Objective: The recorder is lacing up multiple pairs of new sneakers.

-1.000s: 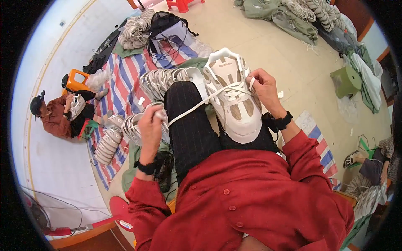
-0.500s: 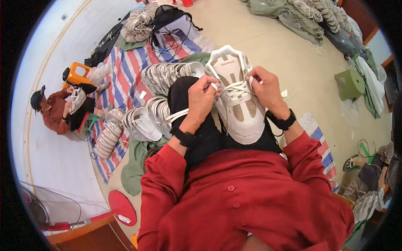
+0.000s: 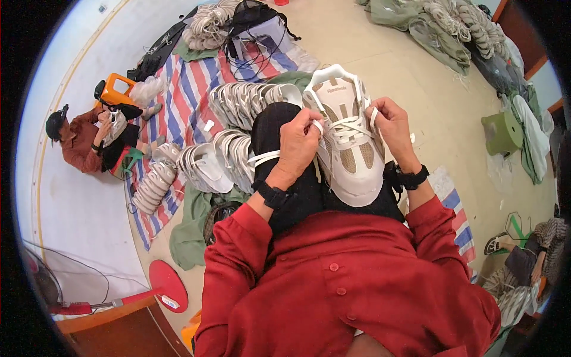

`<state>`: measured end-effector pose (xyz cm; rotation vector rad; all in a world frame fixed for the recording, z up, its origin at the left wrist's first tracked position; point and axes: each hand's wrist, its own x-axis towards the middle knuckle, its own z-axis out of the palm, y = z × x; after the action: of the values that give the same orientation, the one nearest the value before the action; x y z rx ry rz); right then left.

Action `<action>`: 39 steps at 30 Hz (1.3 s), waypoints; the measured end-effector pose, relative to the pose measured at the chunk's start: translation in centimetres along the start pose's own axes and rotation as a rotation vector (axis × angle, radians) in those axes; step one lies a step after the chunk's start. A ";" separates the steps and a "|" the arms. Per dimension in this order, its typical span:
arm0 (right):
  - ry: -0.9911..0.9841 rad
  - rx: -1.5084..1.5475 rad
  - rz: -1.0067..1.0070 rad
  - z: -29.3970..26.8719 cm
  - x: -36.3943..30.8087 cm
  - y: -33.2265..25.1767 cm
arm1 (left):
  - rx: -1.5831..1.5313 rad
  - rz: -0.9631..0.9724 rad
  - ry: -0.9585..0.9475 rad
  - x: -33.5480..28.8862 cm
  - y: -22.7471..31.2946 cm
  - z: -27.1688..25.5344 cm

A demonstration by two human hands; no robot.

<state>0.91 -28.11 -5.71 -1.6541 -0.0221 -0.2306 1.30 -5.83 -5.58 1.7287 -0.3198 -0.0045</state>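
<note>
A white and beige sneaker [image 3: 355, 178] rests on my black-trousered lap, its toe toward me and its tongue pointing away. A white shoelace [image 3: 347, 130] crosses over its front in several rows. My left hand [image 3: 299, 141] pinches one part of the lace at the shoe's left side, and a loose length trails out past the wrist over my left knee. At the right side of the shoe, my right hand [image 3: 392, 128] is closed on the other part of the lace, pulled up off the eyelets. Both wrists wear black bands.
Rows of nested shoe uppers [image 3: 253, 101] lie left of my knees on a striped sheet [image 3: 193, 89]. A person [image 3: 89, 137] sits at the far left holding a shoe; another sits at the lower right. A green stool [image 3: 499, 132] stands right; a red round base [image 3: 168, 285] lower left.
The view has shifted a little, so most things sit slightly farther right. My hands stay on the lace, the right hand drawn slightly farther from the shoe.
</note>
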 end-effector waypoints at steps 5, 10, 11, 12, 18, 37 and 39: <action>0.013 -0.110 -0.061 0.0 -0.1 0.1 | 0.464 0.319 0.113 0.0 1.2 0.4; 0.029 -0.217 -0.164 0.6 -0.3 -0.3 | 0.505 0.362 0.101 0.1 1.1 0.0; 0.025 -0.259 -0.175 0.6 -0.3 -0.5 | 0.505 0.379 0.106 0.1 1.1 0.0; 0.026 -0.258 -0.176 0.6 -0.3 -0.6 | 0.506 0.381 0.106 0.1 1.3 0.1; 0.011 -0.290 -0.144 0.4 0.0 -0.6 | 0.537 0.377 0.086 0.3 1.8 -0.1; -0.089 -0.253 -0.146 -0.4 0.5 0.8 | 0.366 0.195 0.109 1.2 -0.2 0.0; -0.108 -0.156 -0.097 -0.4 0.4 1.1 | 0.257 0.178 0.093 1.0 -0.4 -0.5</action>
<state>1.44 -28.68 -6.64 -1.8222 -0.1701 -0.2214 2.46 -5.46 -5.71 1.9411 -0.4183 0.2559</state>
